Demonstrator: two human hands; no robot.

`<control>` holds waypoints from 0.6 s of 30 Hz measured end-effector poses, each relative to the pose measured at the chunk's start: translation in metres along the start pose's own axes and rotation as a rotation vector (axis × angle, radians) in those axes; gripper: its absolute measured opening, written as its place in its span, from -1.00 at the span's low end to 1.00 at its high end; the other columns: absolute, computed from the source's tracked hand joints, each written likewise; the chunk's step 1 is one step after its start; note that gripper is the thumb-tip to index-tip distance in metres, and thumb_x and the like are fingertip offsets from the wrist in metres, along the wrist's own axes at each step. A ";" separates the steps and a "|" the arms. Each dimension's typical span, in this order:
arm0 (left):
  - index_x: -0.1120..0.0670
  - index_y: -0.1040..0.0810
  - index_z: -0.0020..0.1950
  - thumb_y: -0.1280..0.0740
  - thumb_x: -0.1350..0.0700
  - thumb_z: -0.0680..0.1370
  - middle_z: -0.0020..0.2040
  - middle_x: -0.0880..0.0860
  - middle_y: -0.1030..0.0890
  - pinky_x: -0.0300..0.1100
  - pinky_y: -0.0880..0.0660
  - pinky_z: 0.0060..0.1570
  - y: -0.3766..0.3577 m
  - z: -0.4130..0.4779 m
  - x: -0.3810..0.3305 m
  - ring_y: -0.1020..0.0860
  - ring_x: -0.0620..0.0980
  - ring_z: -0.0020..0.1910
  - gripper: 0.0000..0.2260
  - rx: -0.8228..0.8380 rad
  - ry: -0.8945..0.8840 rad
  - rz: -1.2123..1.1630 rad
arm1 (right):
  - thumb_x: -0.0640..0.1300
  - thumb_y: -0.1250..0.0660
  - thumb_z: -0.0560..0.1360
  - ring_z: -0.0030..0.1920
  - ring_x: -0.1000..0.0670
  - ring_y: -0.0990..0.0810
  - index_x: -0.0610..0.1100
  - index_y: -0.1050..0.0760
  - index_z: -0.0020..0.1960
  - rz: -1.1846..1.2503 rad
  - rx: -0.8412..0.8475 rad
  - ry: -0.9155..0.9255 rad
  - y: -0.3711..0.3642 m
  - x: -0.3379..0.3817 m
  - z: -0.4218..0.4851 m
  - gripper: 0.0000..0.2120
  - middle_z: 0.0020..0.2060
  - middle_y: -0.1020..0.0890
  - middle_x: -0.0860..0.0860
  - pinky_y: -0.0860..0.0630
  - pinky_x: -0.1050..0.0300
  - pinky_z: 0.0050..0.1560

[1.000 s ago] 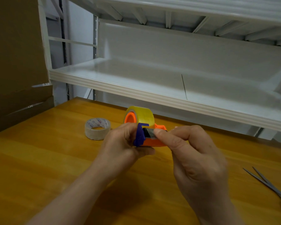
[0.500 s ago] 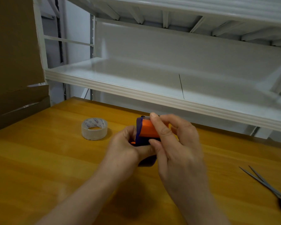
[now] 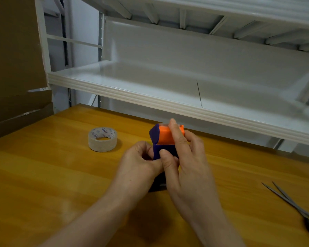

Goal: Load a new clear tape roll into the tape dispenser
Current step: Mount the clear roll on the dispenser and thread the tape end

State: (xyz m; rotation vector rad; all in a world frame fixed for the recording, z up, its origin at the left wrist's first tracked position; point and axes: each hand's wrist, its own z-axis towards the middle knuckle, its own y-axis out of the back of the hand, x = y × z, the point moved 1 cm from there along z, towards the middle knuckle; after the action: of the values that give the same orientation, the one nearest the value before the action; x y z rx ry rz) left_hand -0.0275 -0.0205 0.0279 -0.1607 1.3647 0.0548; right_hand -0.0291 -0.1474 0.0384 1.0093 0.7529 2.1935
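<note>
An orange and purple tape dispenser is held upright just above the wooden table, at the middle of the view. My left hand grips its lower purple part from the left. My right hand holds it from the right, thumb on the purple body and index finger laid over the orange top. Whatever roll sits inside the dispenser is hidden by my hands. A clear tape roll with a printed core lies flat on the table to the left, apart from both hands.
Grey scissors lie at the table's right edge. A white metal shelf overhangs the table's far side. Brown cardboard stands at the left.
The dispenser was turned from lying sideways with its yellowish roll showing to standing upright with the orange face toward me. My right index finger slid onto its top.
</note>
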 end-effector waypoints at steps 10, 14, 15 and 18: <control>0.14 -0.50 -0.06 -0.38 0.35 0.37 -0.21 0.12 -0.64 -0.13 -0.49 -0.30 0.007 0.004 0.000 -0.57 0.09 -0.24 -0.79 0.299 -0.058 -0.172 | 0.36 -0.28 0.42 0.15 0.45 -0.35 0.52 0.10 0.49 0.350 -0.038 -0.147 0.010 0.003 0.001 -0.22 0.32 -0.22 0.23 -0.45 0.60 -0.11; 0.15 -0.43 0.09 -0.42 0.36 0.36 -0.14 0.14 -0.68 0.01 -0.47 -0.22 0.002 0.001 -0.002 -0.58 0.18 -0.18 -0.64 0.357 -0.010 -0.247 | 0.20 -0.34 0.52 0.10 0.30 -0.47 0.50 0.02 0.50 0.342 -0.061 -0.140 0.011 -0.002 0.001 -0.28 0.30 -0.27 0.18 -0.52 0.52 -0.10; 0.15 -0.40 0.13 -0.42 0.37 0.35 -0.16 0.13 -0.69 -0.04 -0.46 -0.28 0.001 0.001 -0.003 -0.59 0.13 -0.23 -0.60 0.362 0.004 -0.261 | 0.16 -0.35 0.53 0.09 0.29 -0.48 0.48 0.00 0.51 0.345 -0.059 -0.141 0.011 -0.003 0.001 -0.28 0.29 -0.28 0.17 -0.51 0.52 -0.10; 0.13 -0.34 0.22 -0.43 0.38 0.35 -0.16 0.15 -0.70 -0.06 -0.45 -0.36 0.001 0.002 -0.004 -0.61 0.06 -0.29 -0.49 0.356 0.049 -0.286 | 0.10 -0.37 0.55 0.07 0.28 -0.47 0.46 -0.01 0.52 0.340 -0.050 -0.135 0.012 -0.005 0.001 -0.27 0.28 -0.29 0.16 -0.50 0.53 -0.09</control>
State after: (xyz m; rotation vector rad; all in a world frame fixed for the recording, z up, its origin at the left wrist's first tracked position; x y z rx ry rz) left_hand -0.0268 -0.0194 0.0315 -0.0565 1.3658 -0.4317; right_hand -0.0288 -0.1585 0.0455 1.3249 0.4905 2.3816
